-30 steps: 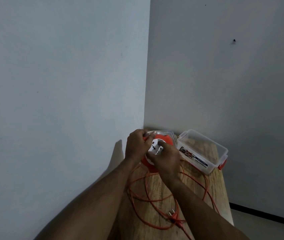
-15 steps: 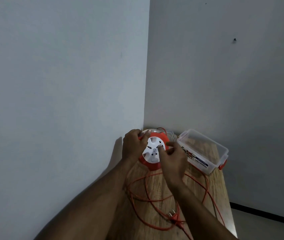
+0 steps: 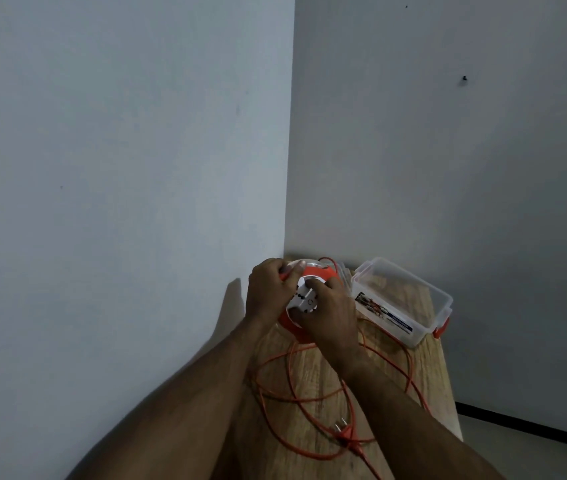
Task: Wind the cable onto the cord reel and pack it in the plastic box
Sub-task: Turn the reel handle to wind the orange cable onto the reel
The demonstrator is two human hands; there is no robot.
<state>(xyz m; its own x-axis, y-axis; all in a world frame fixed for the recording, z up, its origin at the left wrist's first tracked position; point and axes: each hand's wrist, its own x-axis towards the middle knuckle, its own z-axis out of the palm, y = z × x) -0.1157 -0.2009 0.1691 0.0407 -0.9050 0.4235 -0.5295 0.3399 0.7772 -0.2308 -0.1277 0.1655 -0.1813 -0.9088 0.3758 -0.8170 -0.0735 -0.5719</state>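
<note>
An orange cord reel [image 3: 316, 275] with a white socket hub [image 3: 303, 299] stands tilted at the far end of the wooden table [image 3: 424, 372]. My left hand [image 3: 268, 292] grips the reel's left rim. My right hand [image 3: 330, 313] lies over the hub with curled fingers gripping it. Loose orange cable [image 3: 275, 386] loops over the table toward me, ending in a plug [image 3: 342, 432]. A clear plastic box [image 3: 403, 303] with orange clips sits open to the right of the reel.
The table stands in a corner, with a wall along its left side and another behind it. Its right edge drops to the floor [image 3: 534, 455]. A clear lid [image 3: 342, 271] seems to lean between the reel and the box.
My right hand has shifted over the white hub, from its right side to covering most of it. The reel has turned slightly under both hands. The loose cable loops lie about the same.
</note>
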